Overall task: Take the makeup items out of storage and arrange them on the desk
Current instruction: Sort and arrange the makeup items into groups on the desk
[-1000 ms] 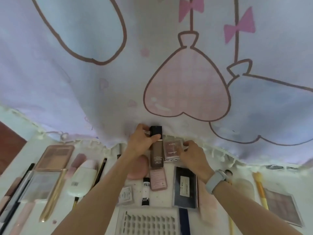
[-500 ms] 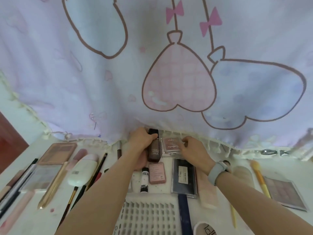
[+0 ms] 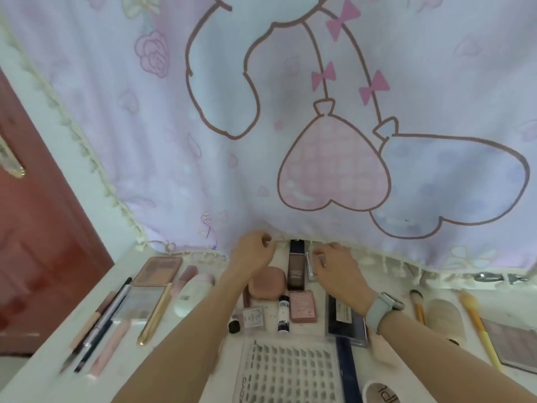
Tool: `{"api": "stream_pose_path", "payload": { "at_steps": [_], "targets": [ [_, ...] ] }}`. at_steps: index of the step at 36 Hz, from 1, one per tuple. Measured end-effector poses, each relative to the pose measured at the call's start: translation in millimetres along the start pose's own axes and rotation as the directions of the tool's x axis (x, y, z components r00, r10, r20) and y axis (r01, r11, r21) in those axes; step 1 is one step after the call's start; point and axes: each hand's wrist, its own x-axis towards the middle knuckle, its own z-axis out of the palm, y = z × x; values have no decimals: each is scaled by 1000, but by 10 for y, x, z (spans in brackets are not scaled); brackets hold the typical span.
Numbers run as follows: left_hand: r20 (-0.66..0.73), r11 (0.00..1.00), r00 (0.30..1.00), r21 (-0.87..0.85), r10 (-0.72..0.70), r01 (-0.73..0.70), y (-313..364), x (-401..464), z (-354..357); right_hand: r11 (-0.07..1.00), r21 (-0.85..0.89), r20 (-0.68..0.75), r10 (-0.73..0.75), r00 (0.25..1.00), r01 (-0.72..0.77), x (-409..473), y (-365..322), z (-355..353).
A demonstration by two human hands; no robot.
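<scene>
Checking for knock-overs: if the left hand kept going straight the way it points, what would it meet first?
Probably the tasselled hem of the pastel cartoon-print curtain: the left hand points at the desk's far edge, fingers already beside the fringe. Depth is unclear.

We are in a home bedroom corner: a pastel fabric curtain printed with hearts and bows (image 3: 319,141) hangs beyond our hands, a red-brown wooden door (image 3: 37,242) stands left, and a white counter (image 3: 290,327) carries makeup.

Two yellow brushes (image 3: 418,306) (image 3: 479,327); two hands (image 3: 254,253) (image 3: 337,264).
</scene>
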Motion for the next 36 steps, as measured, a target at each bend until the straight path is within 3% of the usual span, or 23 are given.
{"api": "stream_pose_path", "payload": {
  "at_steps": [7, 13, 16, 18, 22, 25, 36],
  "targets": [
    [-121, 999, 992, -40, 30, -35, -190, -653, -455, 982, 80, 96, -179, 979, 171, -224, -539, 12],
    [-200, 998, 978, -50, -56, 47, -608, -1196, -731, 963, 164, 239, -250, 938, 215, -512, -905, 184],
    [-262, 994, 960, -77, -96, 78, -841, -1436, -850, 958, 3, 292, -275, 916, 287, -550, -1082, 322],
    [-293, 990, 945, -47, -142, 134, -1001, -1590, -940, 941, -38, 261, -314, 913, 335, -570, -1221, 396],
    [-343, 972, 912, -16, -224, 233, -1358, -1820, -1107, 923, 167, 330, -385, 862, 348, -553, -1528, 603],
    [-366, 954, 890, 15, -273, 299, -1637, -1905, -1201, 914, 203, 362, -403, 841, 351, -450, -1720, 808],
    [-461, 810, 738, 65, -493, 582, -2662, -1708, -1404, 901, 33, 387, -411, 825, 433, 351, -2175, 1641]
  ]
}}
